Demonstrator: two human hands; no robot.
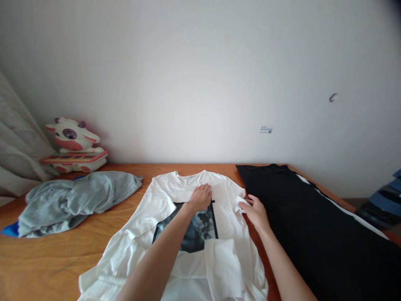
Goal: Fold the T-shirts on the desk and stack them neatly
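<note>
A white shirt (227,217) lies front up on the wooden table (59,263), its collar (189,179) toward the wall (200,83) and its body running down toward the person, so that its long axis points away from the wearer nearly straight ahead. The dark printed panel (200,234) on the chest faces upward, partly covered at its left edge by a loose fold of cloth, while a white flap (224,263) lies across its lower right corner. The left forearm (164,251) slants up and to the right across the shirt and over the print. The left hand (202,196) rests palm down on the upper chest below the collar, fingers close together and laid out on the fabric, gripping nothing that shows. The right forearm (282,259) comes in from the lower right and leans left, along the gap between the shirt and a black garment (300,234). The right hand (257,211) is partly closed, thumb and fingers pinching a bunched bit of white cloth (239,204) at the shirt's right edge, near the shoulder. A crumpled grey garment (84,200) lies well apart on the left, in front of a cow-shaped toy keyboard (75,156).
</note>
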